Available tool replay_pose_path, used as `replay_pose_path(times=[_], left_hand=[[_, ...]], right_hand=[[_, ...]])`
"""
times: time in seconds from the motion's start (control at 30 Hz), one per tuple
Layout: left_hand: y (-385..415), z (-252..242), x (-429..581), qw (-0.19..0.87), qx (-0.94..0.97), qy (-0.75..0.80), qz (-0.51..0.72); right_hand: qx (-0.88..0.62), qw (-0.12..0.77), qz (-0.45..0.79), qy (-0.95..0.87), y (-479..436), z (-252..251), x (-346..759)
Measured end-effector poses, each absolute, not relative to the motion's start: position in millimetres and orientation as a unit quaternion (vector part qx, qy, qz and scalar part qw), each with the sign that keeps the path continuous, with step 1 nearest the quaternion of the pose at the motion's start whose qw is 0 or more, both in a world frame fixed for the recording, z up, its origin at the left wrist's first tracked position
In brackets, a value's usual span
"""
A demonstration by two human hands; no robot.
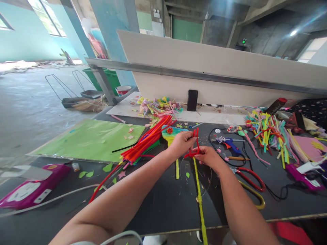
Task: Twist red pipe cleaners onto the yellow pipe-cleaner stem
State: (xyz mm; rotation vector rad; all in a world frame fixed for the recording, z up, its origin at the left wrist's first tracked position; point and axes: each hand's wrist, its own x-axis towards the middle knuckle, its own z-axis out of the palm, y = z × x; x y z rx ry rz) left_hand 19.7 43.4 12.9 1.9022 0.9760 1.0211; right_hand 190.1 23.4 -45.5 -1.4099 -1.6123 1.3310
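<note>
Near the middle of the dark table, my left hand [182,144] pinches the upper ends of a bent red pipe cleaner [198,141]. My right hand [207,156] is closed on the lower part of the same red piece, at the top of a long yellow-green fuzzy stem [198,194]. That stem runs down past the table's front edge. Beyond my left hand lies a blue, green and yellow fuzzy piece [170,136] with a small red flower on it, partly hidden. A bundle of red pipe cleaners [150,137] rests left of my hands.
On the right are a blue glue gun [233,146], red-handled scissors [251,178] and a pile of coloured pipe cleaners [268,132]. A green sheet [87,139] and a purple power strip [35,185] lie left. A black phone [192,100] leans against the white board [217,61].
</note>
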Motion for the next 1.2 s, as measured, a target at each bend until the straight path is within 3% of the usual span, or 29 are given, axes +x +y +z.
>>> replay_pose_path(times=[0.43,1.2], left_hand=[[42.3,15.5,22.9,0.471,0.704,0.392,0.360],[40.7,21.5,20.9,0.482,0.705,0.381,0.355]], right_hand=[[-0.558,0.275,0.456,-0.636,19.8,-44.1,192.9],[-0.557,0.244,0.420,-0.674,23.6,-48.2,189.8]])
